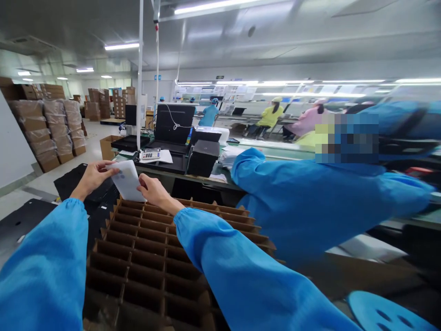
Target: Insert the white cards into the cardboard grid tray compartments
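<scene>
Both my hands hold a white packet [128, 180] above the far edge of a brown cardboard divider grid [144, 257]. My left hand [93, 177] grips its left side with fingers curled round it. My right hand [153, 191] pinches its right edge. The grid has many narrow slots and fills the space under my blue sleeves. What lies inside the slots is not visible.
A co-worker in a blue coat [310, 197] leans in close on my right. Ahead stands a table with a calculator [150, 154], black trays [161, 163] and a black box [203, 158]. Wrapped carton stacks [48, 133] stand at far left. A blue stool [382, 312] is at lower right.
</scene>
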`<state>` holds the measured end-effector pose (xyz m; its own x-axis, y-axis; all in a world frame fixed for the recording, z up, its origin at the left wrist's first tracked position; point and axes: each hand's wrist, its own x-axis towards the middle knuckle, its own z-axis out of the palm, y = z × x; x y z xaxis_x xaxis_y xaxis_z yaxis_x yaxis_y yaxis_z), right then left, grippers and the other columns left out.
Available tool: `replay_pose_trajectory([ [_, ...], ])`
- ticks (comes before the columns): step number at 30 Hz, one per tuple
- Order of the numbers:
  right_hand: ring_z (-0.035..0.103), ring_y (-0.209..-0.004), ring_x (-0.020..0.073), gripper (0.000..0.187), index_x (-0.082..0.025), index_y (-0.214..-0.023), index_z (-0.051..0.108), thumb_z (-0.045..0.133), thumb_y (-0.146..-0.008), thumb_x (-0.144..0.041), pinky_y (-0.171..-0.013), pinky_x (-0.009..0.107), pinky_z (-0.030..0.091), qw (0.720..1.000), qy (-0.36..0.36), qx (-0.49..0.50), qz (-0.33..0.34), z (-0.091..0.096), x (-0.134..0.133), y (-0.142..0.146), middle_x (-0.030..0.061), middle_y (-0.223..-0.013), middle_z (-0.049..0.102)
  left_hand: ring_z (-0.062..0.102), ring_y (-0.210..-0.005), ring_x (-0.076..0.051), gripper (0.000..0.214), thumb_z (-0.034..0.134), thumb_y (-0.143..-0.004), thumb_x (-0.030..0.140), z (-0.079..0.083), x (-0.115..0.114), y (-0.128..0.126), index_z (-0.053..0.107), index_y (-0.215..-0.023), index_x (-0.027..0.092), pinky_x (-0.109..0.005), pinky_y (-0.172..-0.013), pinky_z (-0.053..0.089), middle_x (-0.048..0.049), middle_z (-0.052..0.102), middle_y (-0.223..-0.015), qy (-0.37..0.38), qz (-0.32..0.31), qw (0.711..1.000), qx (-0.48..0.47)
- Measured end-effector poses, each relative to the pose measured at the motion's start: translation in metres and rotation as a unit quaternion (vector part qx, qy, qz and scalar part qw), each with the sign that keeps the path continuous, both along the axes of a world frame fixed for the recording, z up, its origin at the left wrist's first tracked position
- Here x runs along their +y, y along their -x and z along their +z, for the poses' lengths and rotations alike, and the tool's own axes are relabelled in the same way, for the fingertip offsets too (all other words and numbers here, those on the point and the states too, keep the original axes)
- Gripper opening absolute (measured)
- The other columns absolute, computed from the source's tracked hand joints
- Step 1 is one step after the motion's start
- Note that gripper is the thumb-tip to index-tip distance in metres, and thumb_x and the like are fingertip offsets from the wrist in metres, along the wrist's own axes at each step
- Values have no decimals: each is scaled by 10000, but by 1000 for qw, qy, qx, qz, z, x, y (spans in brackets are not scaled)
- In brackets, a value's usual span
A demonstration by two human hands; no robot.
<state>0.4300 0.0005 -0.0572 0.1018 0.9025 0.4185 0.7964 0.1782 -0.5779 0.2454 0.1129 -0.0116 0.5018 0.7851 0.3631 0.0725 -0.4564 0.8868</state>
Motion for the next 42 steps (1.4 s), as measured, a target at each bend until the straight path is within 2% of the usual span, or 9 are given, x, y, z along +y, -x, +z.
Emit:
replay_pose_trajectory([
  [4, 512, -649, 141, 94, -229, -791, 492, 562, -786, -167, -623, 240, 356, 1000, -10, 30, 0, -9, 6, -1, -37, -697, 568, 647, -786, -175, 613, 833, -514, 537, -3, 6, -2, 710, -973, 150, -231, -734, 525, -78, 725, -932, -1, 2, 1000, 8],
  [11, 545, -609, 124, 128, -227, -788, 472, 553, -794, -128, -623, 230, 387, 994, -1, 106, 12, -15, 6, 3, -50, -669, 557, 655, -794, -216, 611, 858, -458, 525, 8, 10, -3, 728, -922, 149, -288, -740, 544, -85, 732, -898, -9, 9, 999, 50],
  [16, 555, -637, 136, 90, -227, -822, 503, 555, -814, -153, -627, 237, 389, 996, 8, 93, 8, -23, 7, 0, -42, -697, 578, 658, -806, -223, 619, 846, -456, 555, 11, 7, -11, 735, -916, 155, -301, -771, 548, -85, 732, -902, -15, 1, 998, 64],
  [24, 566, -752, 187, 119, -195, -889, 588, 637, -785, -162, -696, 283, 412, 1000, 15, -19, 5, -40, 2, -17, 16, -758, 649, 657, -820, -207, 625, 813, -484, 597, -15, -5, -19, 731, -883, 124, -313, -828, 540, -98, 725, -920, 10, -18, 998, 60],
  [27, 586, -919, 211, 341, -193, -1127, 576, 656, -796, -221, -805, 318, 442, 998, -62, 22, 11, -34, 1, -15, 45, -959, 692, 662, -828, -219, 618, 787, -534, 597, -26, -6, -18, 724, -915, 115, -339, -844, 533, -106, 724, -936, 0, -27, 997, 73],
  [29, 599, -962, 194, 357, -222, -1199, 568, 607, -845, -257, -851, 320, 448, 992, -111, 57, 21, -29, 1, -12, 41, -1068, 683, 663, -845, -227, 575, 762, -581, 588, -34, -8, -20, 728, -916, 123, -337, -840, 530, -101, 725, -938, -19, -52, 994, 98],
  [35, 650, -798, 171, 134, -204, -892, 726, 594, -870, -216, -768, 268, 463, 995, -86, 27, 30, -35, 8, -1, 37, -884, 735, 665, -853, -231, 470, 666, -699, 573, -59, -15, -24, 735, -902, 156, -327, -810, 528, -90, 729, -910, -72, -78, 982, 156],
  [39, 662, -815, 169, 137, -204, -895, 734, 599, -872, -204, -767, 253, 458, 996, -81, -5, 35, -38, 11, -2, 37, -906, 744, 623, -959, -218, 391, 611, -755, 544, -58, -15, -19, 741, -857, 191, -327, -935, 459, -82, 699, -1004, -154, -56, 971, 175],
  [42, 667, -867, 167, 157, -202, -913, 740, 588, -878, -187, -783, 233, 452, 996, -68, -30, 49, -33, 14, -4, 34, -931, 745, 623, -853, -198, 367, 613, -750, 515, -54, -10, -18, 739, -860, 189, -298, -835, 480, -73, 697, -912, -186, -52, 960, 203],
])
